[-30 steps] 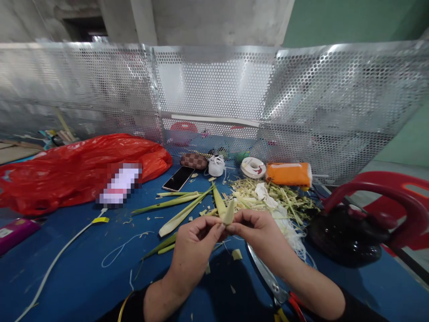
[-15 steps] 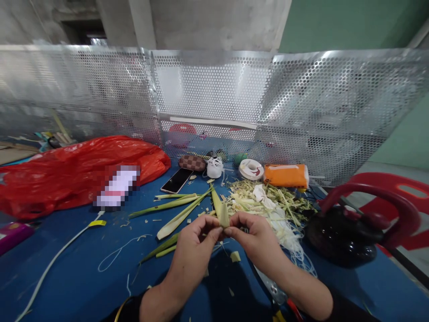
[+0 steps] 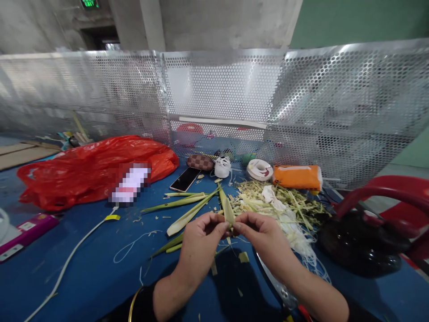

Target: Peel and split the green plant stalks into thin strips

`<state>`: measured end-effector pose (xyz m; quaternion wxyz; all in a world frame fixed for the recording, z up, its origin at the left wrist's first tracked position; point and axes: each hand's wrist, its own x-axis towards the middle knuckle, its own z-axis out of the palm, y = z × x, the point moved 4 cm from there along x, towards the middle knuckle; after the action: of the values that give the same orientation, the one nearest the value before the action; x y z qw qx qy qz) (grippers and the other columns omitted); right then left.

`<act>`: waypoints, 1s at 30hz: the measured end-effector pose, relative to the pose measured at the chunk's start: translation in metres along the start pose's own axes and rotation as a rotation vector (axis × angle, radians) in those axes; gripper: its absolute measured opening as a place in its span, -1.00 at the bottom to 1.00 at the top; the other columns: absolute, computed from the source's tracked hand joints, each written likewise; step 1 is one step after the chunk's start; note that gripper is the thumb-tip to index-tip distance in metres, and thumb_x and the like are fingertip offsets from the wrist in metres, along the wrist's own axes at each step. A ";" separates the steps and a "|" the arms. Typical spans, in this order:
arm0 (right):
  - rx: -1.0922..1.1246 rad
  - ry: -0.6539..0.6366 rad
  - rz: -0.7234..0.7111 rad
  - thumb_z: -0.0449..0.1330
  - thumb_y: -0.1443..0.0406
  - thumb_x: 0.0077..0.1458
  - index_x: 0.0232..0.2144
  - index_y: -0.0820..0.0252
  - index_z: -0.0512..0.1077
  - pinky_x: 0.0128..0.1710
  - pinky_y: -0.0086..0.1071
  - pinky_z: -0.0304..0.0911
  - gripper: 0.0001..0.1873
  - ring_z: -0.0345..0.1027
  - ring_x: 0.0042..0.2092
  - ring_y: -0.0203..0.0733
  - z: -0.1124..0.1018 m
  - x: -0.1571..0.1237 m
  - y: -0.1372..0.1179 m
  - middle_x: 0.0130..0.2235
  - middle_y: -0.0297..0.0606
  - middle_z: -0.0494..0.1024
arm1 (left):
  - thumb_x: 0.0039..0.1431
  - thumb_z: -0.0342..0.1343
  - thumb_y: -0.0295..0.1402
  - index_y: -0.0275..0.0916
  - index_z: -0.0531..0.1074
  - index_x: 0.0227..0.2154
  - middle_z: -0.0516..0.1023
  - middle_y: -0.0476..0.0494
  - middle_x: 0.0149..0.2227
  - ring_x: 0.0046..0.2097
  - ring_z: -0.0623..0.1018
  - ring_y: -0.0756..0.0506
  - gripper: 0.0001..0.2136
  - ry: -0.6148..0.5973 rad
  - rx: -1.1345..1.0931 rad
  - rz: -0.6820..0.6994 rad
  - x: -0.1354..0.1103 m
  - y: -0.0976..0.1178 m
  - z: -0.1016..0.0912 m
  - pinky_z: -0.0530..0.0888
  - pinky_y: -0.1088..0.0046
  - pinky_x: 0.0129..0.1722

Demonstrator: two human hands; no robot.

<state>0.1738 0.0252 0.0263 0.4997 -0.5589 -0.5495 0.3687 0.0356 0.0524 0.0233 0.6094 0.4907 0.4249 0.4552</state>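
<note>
Head view: left hand and right hand pinch one leaf strip.

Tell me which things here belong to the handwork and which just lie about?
In hand: leaf strip, pinched by left hand and right hand; spare leaf strips; trimmings pile.
Lying about: phone, red bag, orange pack, tape roll, kettle.

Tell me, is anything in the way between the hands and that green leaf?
Nothing visible is. The left hand and right hand both pinch the leaf directly with their fingertips, above the table.
</note>
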 end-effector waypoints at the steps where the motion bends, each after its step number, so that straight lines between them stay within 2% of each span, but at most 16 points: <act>1: -0.019 0.002 -0.014 0.17 0.25 -0.01 -0.54 0.22 0.47 -0.39 -0.35 0.28 -0.83 0.36 -0.43 -0.23 0.000 -0.001 -0.001 -0.52 -0.29 0.52 | -0.13 0.25 -0.39 -0.29 0.44 -0.56 0.47 0.04 -0.57 -0.49 0.47 0.03 -0.89 -0.008 -0.007 -0.011 0.000 0.000 0.000 0.43 0.53 -0.39; 8: -0.195 0.004 -0.125 0.14 0.28 0.07 -0.55 0.19 0.42 -0.42 -0.39 0.24 -0.81 0.33 -0.44 -0.23 -0.001 -0.002 0.002 -0.53 -0.33 0.48 | -0.20 0.32 -0.36 -0.33 0.44 -0.58 0.45 0.03 -0.58 -0.51 0.45 0.06 -0.82 -0.058 -0.067 -0.134 0.002 -0.007 -0.001 0.41 0.56 -0.42; 11: -0.278 0.072 -0.318 0.17 0.32 0.09 -0.38 0.16 0.43 -0.32 -0.36 0.28 -0.96 0.38 -0.35 -0.20 -0.004 -0.002 0.000 -0.41 -0.30 0.51 | -0.17 0.31 -0.36 -0.34 0.45 -0.53 0.49 -0.01 -0.56 -0.52 0.45 0.06 -0.82 -0.037 -0.127 -0.181 0.003 -0.010 -0.003 0.40 0.57 -0.43; 14: -0.347 0.101 -0.558 0.16 0.43 0.09 -0.28 0.11 0.41 -0.23 -0.34 0.29 -0.85 0.39 -0.24 -0.19 -0.005 -0.005 -0.007 -0.30 -0.27 0.49 | -0.14 0.29 -0.36 -0.33 0.45 -0.52 0.49 -0.03 -0.58 -0.52 0.45 0.06 -0.83 -0.049 -0.169 -0.215 0.003 -0.012 -0.003 0.38 0.58 -0.46; 17: -0.359 0.066 -0.680 0.13 0.50 0.11 -0.32 0.10 0.42 -0.26 -0.36 0.29 -0.80 0.37 -0.24 -0.21 -0.004 -0.006 -0.012 -0.30 -0.27 0.43 | -0.13 0.29 -0.38 -0.33 0.43 -0.56 0.47 -0.02 -0.58 -0.52 0.43 0.07 -0.85 -0.103 -0.208 -0.240 0.001 -0.011 -0.002 0.36 0.60 -0.48; 25: -0.347 0.069 -0.749 0.13 0.55 0.11 -0.34 0.13 0.43 -0.31 -0.42 0.26 -0.78 0.33 -0.29 -0.27 -0.004 -0.009 -0.010 -0.34 -0.29 0.41 | -0.07 0.26 -0.41 -0.34 0.47 -0.52 0.48 -0.03 -0.55 -0.49 0.44 0.07 -0.89 -0.200 -0.332 -0.332 -0.001 -0.017 0.001 0.37 0.61 -0.47; 30: -0.380 0.060 -0.780 0.13 0.53 0.12 -0.32 0.13 0.42 -0.31 -0.39 0.27 -0.79 0.32 -0.28 -0.24 -0.005 -0.009 -0.009 -0.32 -0.27 0.42 | -0.10 0.27 -0.46 -0.36 0.50 -0.52 0.47 -0.03 -0.57 -0.51 0.45 0.07 -0.92 -0.169 -0.467 -0.443 -0.003 -0.023 0.003 0.40 0.62 -0.50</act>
<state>0.1749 0.0150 0.0346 0.5056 -0.4018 -0.7630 0.0282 0.0409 0.0460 0.0017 0.8226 0.2695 0.3535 0.3546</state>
